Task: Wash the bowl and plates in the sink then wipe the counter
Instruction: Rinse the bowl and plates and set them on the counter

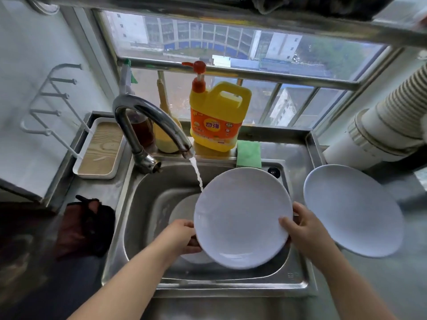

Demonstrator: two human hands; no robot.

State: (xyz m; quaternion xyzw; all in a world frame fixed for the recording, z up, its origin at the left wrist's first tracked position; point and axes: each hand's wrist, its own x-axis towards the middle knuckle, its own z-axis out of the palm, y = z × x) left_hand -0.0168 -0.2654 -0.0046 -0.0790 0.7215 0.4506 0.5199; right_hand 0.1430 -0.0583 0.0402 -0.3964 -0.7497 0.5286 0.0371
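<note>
I hold a white plate (240, 215) tilted over the steel sink (147, 204). My left hand (184, 236) grips its left rim from below. My right hand (305, 227) grips its right rim, thumb on the plate's face. Water runs from the curved tap (147, 116) and strikes the plate's upper left edge. Another white dish (184, 211) lies in the basin, mostly hidden behind the held plate. A second white plate (351, 211) rests on the counter to the right of the sink.
A yellow dish-soap jug (219, 116) with a red pump and a green sponge (249, 153) stand behind the sink. A white tray (99, 148) sits back left. A dark red cloth (85, 227) lies left of the sink. A wide white duct (388, 125) rises at right.
</note>
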